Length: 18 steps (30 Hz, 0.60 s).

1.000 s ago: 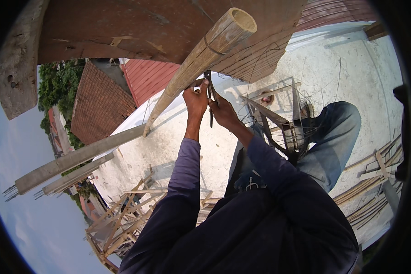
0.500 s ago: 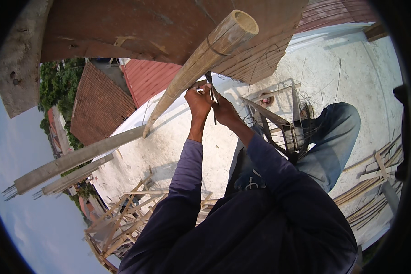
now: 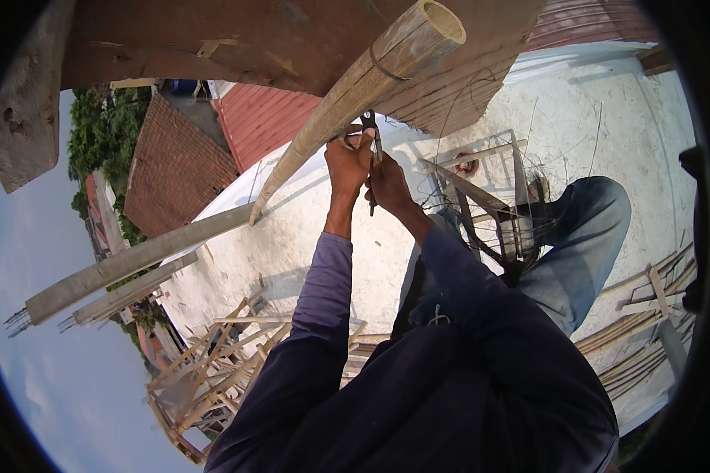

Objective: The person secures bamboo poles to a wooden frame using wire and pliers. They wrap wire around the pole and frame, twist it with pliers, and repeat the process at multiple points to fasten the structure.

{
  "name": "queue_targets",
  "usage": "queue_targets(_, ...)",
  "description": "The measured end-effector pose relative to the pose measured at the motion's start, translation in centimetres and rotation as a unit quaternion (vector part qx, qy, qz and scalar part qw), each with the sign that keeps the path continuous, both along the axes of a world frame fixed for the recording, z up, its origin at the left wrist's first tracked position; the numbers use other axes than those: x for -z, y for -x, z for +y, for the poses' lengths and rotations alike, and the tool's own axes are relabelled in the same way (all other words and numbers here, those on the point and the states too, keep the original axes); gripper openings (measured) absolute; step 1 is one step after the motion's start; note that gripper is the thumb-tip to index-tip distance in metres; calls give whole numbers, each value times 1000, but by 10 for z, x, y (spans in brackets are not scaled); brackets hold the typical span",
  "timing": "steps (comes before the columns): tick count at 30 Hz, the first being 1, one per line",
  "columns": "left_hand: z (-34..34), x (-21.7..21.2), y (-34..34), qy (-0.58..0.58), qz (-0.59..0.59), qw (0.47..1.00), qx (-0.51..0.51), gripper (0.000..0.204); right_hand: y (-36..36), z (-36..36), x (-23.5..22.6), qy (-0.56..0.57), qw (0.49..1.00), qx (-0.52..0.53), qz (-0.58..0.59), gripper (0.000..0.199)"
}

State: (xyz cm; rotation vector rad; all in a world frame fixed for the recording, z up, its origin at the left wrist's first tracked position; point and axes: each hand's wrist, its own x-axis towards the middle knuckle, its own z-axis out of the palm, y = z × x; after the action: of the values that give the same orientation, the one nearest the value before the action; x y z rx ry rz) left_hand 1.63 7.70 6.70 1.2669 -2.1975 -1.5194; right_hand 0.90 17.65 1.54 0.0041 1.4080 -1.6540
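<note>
My right hand is closed around the handles of dark metal pincers, whose head points up past my fingers. Beside it my left hand is closed too, its thumb and fingers pressed together near the pincers' jaws. What the left fingers pinch is hidden. Both hands are just below a thick bamboo pole, which slants from upper right to lower left with its hollow end uppermost. A thin wire band circles the pole near that end.
Brown boards hang overhead. A small wooden frame tangled with thin wires stands by my bent leg. Concrete posts jut out at left beyond the pale slab. Wooden scaffolding lies lower left; long strips lie right.
The pincers have turned in my right hand's grip, and their head shows more plainly above the fingers. My left hand has shifted slightly against them. The whole view has moved a little.
</note>
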Motion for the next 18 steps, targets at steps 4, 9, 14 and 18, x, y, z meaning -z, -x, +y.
queue_targets(4, -12, -2, 2, 65, -73, 995, -6, 75, 16, 12, 4, 21, 994, -54, -88, 46)
queue_targets(9, -29, 4, 5, -333, -100, 938, 21, 86, 19, 20, 3, 253, 889, -4, -381, 37)
queue_targets(14, -21, 23, 18, -423, -97, 901, 29, 92, 9, 20, -4, 236, 926, -1, -294, 25)
queue_targets(18, -19, 40, 20, -456, -62, 886, 56, 68, -6, 34, -9, 44, 996, 15, -77, 34)
